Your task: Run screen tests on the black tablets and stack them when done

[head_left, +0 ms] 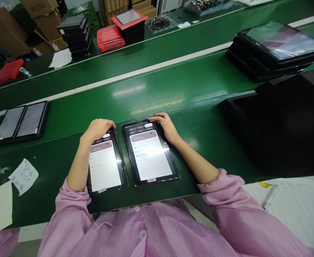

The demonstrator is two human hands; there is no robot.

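Two tablets with lit screens lie side by side on the green bench, a narrow gap between them. My left hand [99, 129] rests over the upper part of the left tablet [105, 167], its fingers curled at the top right corner; their tips are partly hidden. At the right tablet [151, 157], my right hand [165, 125] touches the top right edge with its fingers stretched out and apart. Both screens show a purple banner above a white area, and a small label sits at each bottom edge.
Two more tablets [30, 119] lie in a black tray at the left. Stacked black trays [280, 50] stand at the back right, near a large black object [285, 121]. A paper note [24, 176] lies at left, written sheets [296, 203] at lower right. Red pouches [110, 37] are across the bench.
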